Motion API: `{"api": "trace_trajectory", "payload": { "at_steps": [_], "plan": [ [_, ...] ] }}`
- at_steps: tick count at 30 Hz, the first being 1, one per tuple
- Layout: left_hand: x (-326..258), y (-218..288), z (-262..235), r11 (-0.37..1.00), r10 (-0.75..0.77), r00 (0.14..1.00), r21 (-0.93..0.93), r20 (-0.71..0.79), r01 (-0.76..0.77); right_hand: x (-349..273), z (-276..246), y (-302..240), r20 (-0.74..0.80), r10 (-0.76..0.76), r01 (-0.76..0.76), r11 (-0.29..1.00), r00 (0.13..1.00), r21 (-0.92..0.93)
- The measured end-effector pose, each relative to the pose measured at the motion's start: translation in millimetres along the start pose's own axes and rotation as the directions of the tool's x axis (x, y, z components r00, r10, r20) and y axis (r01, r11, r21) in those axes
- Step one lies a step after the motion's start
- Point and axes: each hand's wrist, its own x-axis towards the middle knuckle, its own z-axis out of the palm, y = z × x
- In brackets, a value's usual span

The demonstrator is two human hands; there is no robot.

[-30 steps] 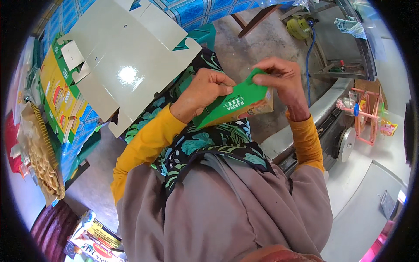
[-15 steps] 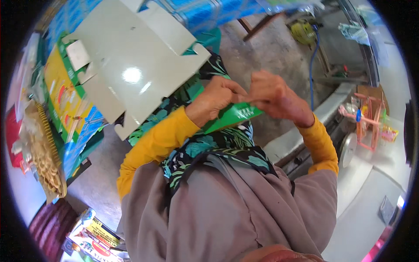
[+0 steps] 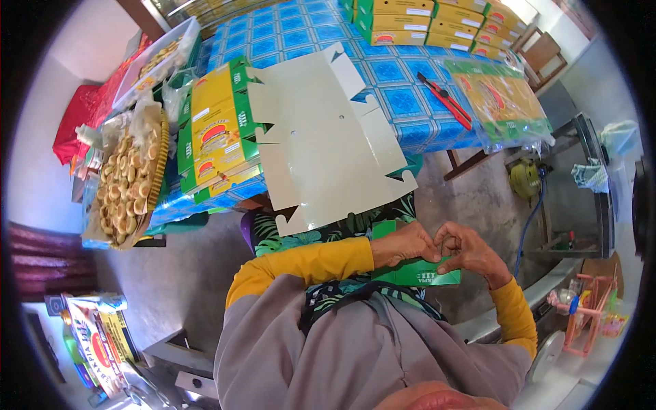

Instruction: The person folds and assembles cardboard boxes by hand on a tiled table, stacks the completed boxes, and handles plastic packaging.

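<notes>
A green cardboard box, or a folded end of one, lies on my lap over the dark floral cloth. My left hand lies across its top, fingers closed at the upper edge. Against the right part of the same box, my right hand has curled fingers, its thumb on the green face and its fingertips close to the left hand's. What exactly is pinched between the fingertips is hidden. Just beyond my hands, an unfolded carton sheet rests with its pale inside up, reaching from the table over my knees.
Flat yellow-green cartons are stacked left of the sheet. A basket of small round pastries stands farther left. On the blue checked tablecloth lie a red box cutter and plastic-wrapped cartons. Finished boxes stack behind.
The view has shifted, showing more of the table. My hands have lowered onto the green box, and the right hand has turned from a raised fist to curled fingers at its edge.
</notes>
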Motion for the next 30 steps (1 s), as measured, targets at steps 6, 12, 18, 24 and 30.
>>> {"api": "trace_trajectory", "payload": {
  "at_steps": [6,12,18,24,30],
  "plan": [
    [-31,36,11,0.957,0.244,0.970,-0.159,0.004,-0.241,-20,-30,20,-0.133,-0.508,0.524,0.840,0.851,0.144],
    [-49,76,-3,0.759,0.408,0.908,-0.518,-0.095,-0.395,-46,-30,98,-0.566,-0.343,0.630,0.631,0.750,0.452],
    [-52,101,-11,0.717,0.507,0.785,-0.332,-0.356,-0.613,-39,-15,11,-0.692,-0.418,0.741,0.620,0.589,0.257],
    [-108,154,-9,0.200,0.972,0.234,0.581,-0.017,-0.789,-51,-49,-80,-0.606,-0.770,0.925,0.353,0.200,-0.143],
    [-145,167,-85,-0.342,0.937,-0.083,0.940,0.340,-0.017,19,-43,-142,0.108,-0.990,0.501,-0.136,-0.085,-0.854]
  ]
}}
